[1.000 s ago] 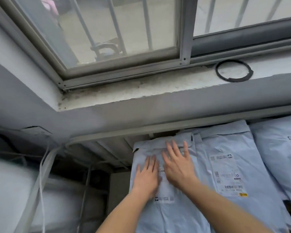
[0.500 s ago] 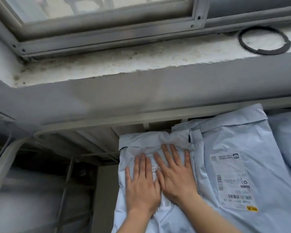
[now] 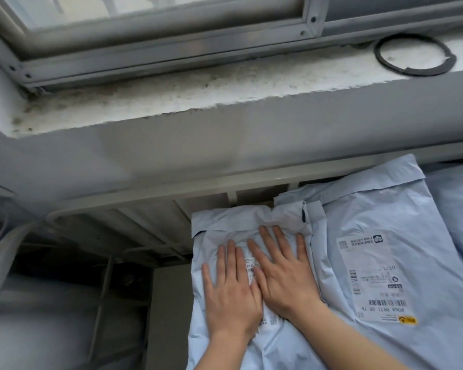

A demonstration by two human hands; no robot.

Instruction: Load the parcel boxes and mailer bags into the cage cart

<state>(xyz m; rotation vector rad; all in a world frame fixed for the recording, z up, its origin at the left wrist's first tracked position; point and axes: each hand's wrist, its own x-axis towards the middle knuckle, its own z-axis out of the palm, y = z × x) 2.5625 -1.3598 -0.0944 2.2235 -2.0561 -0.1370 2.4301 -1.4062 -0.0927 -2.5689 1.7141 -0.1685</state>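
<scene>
Pressing our left hand (image 3: pixel 231 292) and right hand (image 3: pixel 284 273) flat, fingers straight, gripping nothing, on one mailer bag (image 3: pixel 225 225) by the cage cart (image 3: pixel 145 200) rail. We count three bags: second bag (image 3: pixel 385 222) touching it, third bag (image 3: pixel 460 209) far right.

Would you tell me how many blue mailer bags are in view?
3: one mailer bag pressed under the left hand and right hand; a labelled bag beside it; a third bag at far right. Others may be hidden.
</scene>
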